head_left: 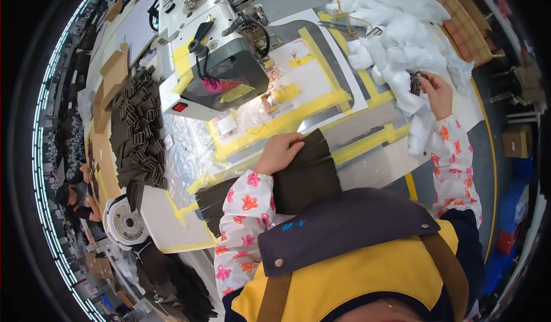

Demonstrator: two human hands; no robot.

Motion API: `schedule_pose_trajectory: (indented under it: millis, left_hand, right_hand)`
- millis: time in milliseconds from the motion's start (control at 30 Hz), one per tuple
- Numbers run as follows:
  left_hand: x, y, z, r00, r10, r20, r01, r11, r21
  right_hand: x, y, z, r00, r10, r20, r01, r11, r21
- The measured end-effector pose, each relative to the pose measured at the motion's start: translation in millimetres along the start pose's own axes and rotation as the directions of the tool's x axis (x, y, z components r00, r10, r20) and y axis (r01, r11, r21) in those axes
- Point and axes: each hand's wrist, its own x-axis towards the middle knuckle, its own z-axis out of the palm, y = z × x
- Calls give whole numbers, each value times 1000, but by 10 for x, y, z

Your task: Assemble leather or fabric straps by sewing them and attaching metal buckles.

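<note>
Dark brown fabric strips [307,178] lie side by side in front of me at the table's near edge, partly covered by my apron. My left hand [279,153] is closed at their far end, thumb and fingers pressed together on a strip. Out to the right, my right hand [438,95] pinches a small dark buckle [415,84] over white plastic bags [396,52]. Whether it holds one buckle or more, I cannot tell. A sewing machine [221,64] stands beyond my left hand, its lamp lighting the taped work surface [321,101].
Many brown straps with buckles [138,127] are heaped at the left, beside an open cardboard box [111,81]. A white fan [125,221] is at the lower left. Scissors [340,26] rest near the bags. Another person [77,196] sits far left. A carton [468,26] stands at the right.
</note>
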Motion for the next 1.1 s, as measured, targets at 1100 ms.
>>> schedule_pose_trajectory:
  millis: [1100]
  left_hand:
    - [-380,48,-121,873,-141,-467,15,964,-264]
  right_hand:
    - [-957,-549,2570,458,189,869,-421,907,25]
